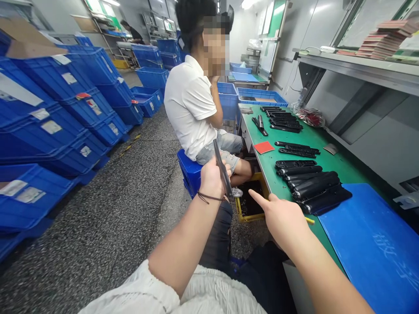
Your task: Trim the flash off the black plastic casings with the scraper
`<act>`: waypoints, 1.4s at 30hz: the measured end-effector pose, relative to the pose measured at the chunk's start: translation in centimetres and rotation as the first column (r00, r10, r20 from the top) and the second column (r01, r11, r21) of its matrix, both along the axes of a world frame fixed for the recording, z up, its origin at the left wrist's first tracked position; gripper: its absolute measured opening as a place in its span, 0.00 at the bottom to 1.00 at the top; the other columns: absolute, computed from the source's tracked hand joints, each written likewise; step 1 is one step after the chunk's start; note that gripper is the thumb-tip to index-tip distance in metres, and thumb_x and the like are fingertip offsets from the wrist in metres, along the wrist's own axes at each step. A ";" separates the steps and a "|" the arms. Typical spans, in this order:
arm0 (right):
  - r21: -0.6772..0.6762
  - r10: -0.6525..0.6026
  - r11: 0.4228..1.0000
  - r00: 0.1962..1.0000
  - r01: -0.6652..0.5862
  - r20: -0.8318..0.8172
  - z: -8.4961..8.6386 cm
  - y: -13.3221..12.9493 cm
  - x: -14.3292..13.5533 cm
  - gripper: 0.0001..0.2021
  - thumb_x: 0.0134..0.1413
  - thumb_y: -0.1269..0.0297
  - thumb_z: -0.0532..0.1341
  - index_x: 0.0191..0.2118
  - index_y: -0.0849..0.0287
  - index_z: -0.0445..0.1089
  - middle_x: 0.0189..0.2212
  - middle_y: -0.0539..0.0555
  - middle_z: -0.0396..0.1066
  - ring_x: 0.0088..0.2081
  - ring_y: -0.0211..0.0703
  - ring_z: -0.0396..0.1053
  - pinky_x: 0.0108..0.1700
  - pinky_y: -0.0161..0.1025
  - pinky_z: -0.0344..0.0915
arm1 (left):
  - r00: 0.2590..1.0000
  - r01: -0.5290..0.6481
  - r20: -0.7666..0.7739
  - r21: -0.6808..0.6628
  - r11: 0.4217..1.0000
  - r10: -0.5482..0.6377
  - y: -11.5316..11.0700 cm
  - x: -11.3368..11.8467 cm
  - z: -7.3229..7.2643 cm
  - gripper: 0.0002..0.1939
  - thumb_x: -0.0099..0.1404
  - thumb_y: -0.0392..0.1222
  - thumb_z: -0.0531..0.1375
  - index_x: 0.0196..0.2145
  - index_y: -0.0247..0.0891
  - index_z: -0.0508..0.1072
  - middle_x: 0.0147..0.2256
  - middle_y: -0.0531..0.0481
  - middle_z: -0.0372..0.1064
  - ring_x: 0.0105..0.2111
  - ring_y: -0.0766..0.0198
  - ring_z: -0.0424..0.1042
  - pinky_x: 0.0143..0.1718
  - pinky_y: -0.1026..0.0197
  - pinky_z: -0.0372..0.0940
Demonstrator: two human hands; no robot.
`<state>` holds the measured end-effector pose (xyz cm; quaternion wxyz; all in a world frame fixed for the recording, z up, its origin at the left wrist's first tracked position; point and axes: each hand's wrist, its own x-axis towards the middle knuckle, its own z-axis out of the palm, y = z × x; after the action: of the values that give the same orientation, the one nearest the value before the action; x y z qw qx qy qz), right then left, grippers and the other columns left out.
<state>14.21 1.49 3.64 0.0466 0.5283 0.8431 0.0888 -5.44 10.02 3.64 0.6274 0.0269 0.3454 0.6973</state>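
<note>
My left hand (pixel 211 176) is closed around a long, thin black plastic part (pixel 223 171), held up on a slant in front of me. My right hand (pixel 286 216) is by the near edge of the green table, its index finger stretched out toward the left and its other fingers curled. From behind that hand pokes the end of a thin yellow stick (pixel 309 220); whether the curled fingers grip it is hidden. On the table beside the right hand lies a row of long black plastic casings (pixel 314 185). Under the table edge sits a yellow crate (pixel 242 217) with dark contents.
A person in a white shirt (pixel 190 96) sits on a blue stool (pixel 186 168) ahead. More black parts (pixel 283 117) and a red card (pixel 263 147) lie on the green table (pixel 271 170). A blue sheet (pixel 369 231) covers its near end. Blue crates (pixel 49 126) are stacked at left.
</note>
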 end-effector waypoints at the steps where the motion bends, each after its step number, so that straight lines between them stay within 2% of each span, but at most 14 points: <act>1: -0.025 -0.038 0.999 0.999 0.039 0.005 0.1 0.0 0.1 0.45 0.50 0.82 0.65 0.71 0.40 0.60 0.31 0.51 0.73 0.25 0.43 0.71 0.26 0.40 0.43 | 1.000 0.002 0.006 0.004 1.000 -0.002 0.0 -0.1 0.1 0.09 0.77 0.39 0.53 0.35 0.38 0.65 0.18 0.64 0.46 0.12 0.75 0.45 0.12 0.72 0.41; 4: -0.028 -0.047 0.999 0.960 0.041 -0.276 0.4 -0.3 -0.3 0.43 0.54 0.75 0.69 0.73 0.47 0.57 0.38 0.53 0.77 0.32 0.46 0.75 0.29 0.38 0.55 | 1.000 0.018 0.012 0.012 1.000 -0.019 -0.2 0.2 0.1 0.10 0.78 0.39 0.51 0.36 0.38 0.65 0.18 0.64 0.46 0.12 0.74 0.44 0.12 0.72 0.41; 8: -0.031 0.094 0.980 0.598 -0.195 -0.796 0.1 -0.8 -2.2 0.16 0.61 0.62 0.70 0.52 0.56 0.72 0.40 0.52 0.77 0.37 0.42 0.73 0.39 0.38 0.66 | 0.999 0.042 -0.016 0.030 0.999 -0.042 -0.2 1.5 -0.6 0.09 0.78 0.38 0.51 0.38 0.38 0.66 0.18 0.64 0.46 0.13 0.74 0.45 0.13 0.72 0.43; 12: 0.131 0.191 0.977 0.415 -0.168 -0.889 0.1 -1.2 -2.8 0.05 0.66 0.66 0.62 0.37 0.58 0.71 0.30 0.50 0.70 0.31 0.38 0.66 0.34 0.35 0.60 | 0.973 0.003 -0.228 0.068 0.998 0.013 -0.9 2.3 -2.0 0.04 0.74 0.38 0.56 0.40 0.36 0.69 0.27 0.53 0.65 0.24 0.67 0.68 0.25 0.68 0.65; 15: 0.141 0.192 0.976 0.362 -0.164 -0.912 1.2 -1.4 -2.3 0.06 0.65 0.67 0.62 0.35 0.58 0.69 0.28 0.48 0.68 0.28 0.35 0.62 0.31 0.34 0.57 | 0.729 -0.135 -0.602 0.338 0.931 0.324 -2.6 1.8 -2.6 0.14 0.69 0.40 0.64 0.51 0.40 0.72 0.49 0.43 0.73 0.52 0.56 0.73 0.52 0.58 0.69; 17: 0.107 0.174 0.973 0.342 -0.206 -0.924 2.1 -1.6 -2.0 0.07 0.64 0.67 0.64 0.33 0.58 0.68 0.26 0.47 0.66 0.27 0.34 0.61 0.31 0.33 0.56 | 0.428 0.098 -0.739 0.610 0.786 0.520 -4.0 1.2 -2.6 0.18 0.71 0.50 0.61 0.54 0.41 0.73 0.54 0.42 0.72 0.58 0.51 0.69 0.62 0.50 0.62; 20: -0.015 0.082 0.965 0.351 -0.263 -0.933 3.2 -1.9 -1.8 0.06 0.65 0.64 0.65 0.36 0.57 0.69 0.28 0.46 0.68 0.28 0.34 0.63 0.31 0.33 0.58 | 0.184 0.561 -0.742 0.618 0.551 0.645 -5.1 0.7 -2.7 0.25 0.78 0.53 0.45 0.36 0.39 0.75 0.33 0.45 0.73 0.37 0.55 0.72 0.50 0.48 0.65; 24: -0.086 0.039 0.981 0.604 -0.176 -0.796 3.2 -1.1 -0.5 0.12 0.73 0.67 0.53 0.53 0.54 0.71 0.39 0.52 0.74 0.38 0.40 0.71 0.37 0.35 0.62 | 0.213 0.540 -0.789 0.587 0.604 0.576 -4.5 0.2 -3.6 0.27 0.79 0.48 0.43 0.23 0.41 0.62 0.21 0.50 0.59 0.23 0.61 0.58 0.30 0.55 0.53; 26: -0.106 -0.009 0.993 0.866 -0.051 -0.500 2.9 -0.3 0.6 0.23 0.68 0.75 0.53 0.62 0.47 0.69 0.38 0.51 0.73 0.36 0.42 0.72 0.33 0.37 0.56 | 0.249 0.518 -0.794 0.593 0.616 0.555 -4.2 0.0 -4.1 0.27 0.79 0.48 0.43 0.22 0.41 0.62 0.21 0.50 0.59 0.23 0.61 0.58 0.30 0.54 0.52; 28: -0.143 -0.097 0.987 0.982 0.074 -0.162 2.7 0.4 1.6 0.37 0.61 0.79 0.55 0.71 0.38 0.59 0.35 0.50 0.72 0.30 0.42 0.71 0.29 0.39 0.48 | 0.269 0.527 -0.791 0.598 0.604 0.549 -4.1 -0.2 -4.4 0.27 0.79 0.49 0.44 0.22 0.41 0.62 0.21 0.49 0.60 0.24 0.60 0.58 0.31 0.54 0.52; 30: -0.124 -0.120 0.986 0.991 0.111 -0.062 2.9 0.5 2.3 0.41 0.60 0.79 0.56 0.74 0.39 0.52 0.35 0.50 0.73 0.30 0.43 0.71 0.29 0.39 0.45 | 0.263 0.548 -0.793 0.592 0.591 0.550 -4.2 -0.2 -4.4 0.27 0.79 0.49 0.43 0.22 0.41 0.62 0.21 0.49 0.61 0.24 0.60 0.58 0.31 0.54 0.52; 34: 0.065 0.179 0.984 0.913 -0.167 -0.366 4.2 -0.5 2.0 0.14 0.73 0.60 0.55 0.57 0.58 0.69 0.37 0.54 0.74 0.37 0.45 0.70 0.33 0.40 0.51 | 0.253 0.609 -0.787 0.581 0.540 0.562 -4.3 0.0 -3.9 0.25 0.79 0.46 0.43 0.23 0.41 0.60 0.20 0.50 0.59 0.23 0.60 0.57 0.31 0.54 0.52; 38: 0.221 0.403 0.915 0.772 -0.338 -0.492 4.1 -1.3 0.7 0.26 0.70 0.37 0.55 0.36 0.58 0.67 0.29 0.50 0.67 0.30 0.40 0.60 0.31 0.40 0.45 | 0.265 0.697 -0.766 0.572 0.432 0.585 -4.3 0.3 -3.1 0.22 0.77 0.44 0.44 0.24 0.41 0.60 0.21 0.51 0.58 0.23 0.62 0.56 0.31 0.53 0.51; 42: 0.258 0.420 0.907 0.759 -0.333 -0.498 2.8 -1.2 -0.2 0.29 0.69 0.33 0.53 0.34 0.57 0.66 0.28 0.48 0.65 0.28 0.38 0.56 0.30 0.40 0.42 | 0.261 0.743 -0.753 0.556 0.373 0.604 -4.4 0.6 -2.6 0.21 0.76 0.43 0.45 0.25 0.40 0.60 0.21 0.51 0.57 0.22 0.62 0.55 0.31 0.53 0.50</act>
<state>13.99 0.28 6.49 -0.2536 0.3528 0.9006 0.0075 -4.81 5.63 1.05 0.1741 0.8075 0.1851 0.5324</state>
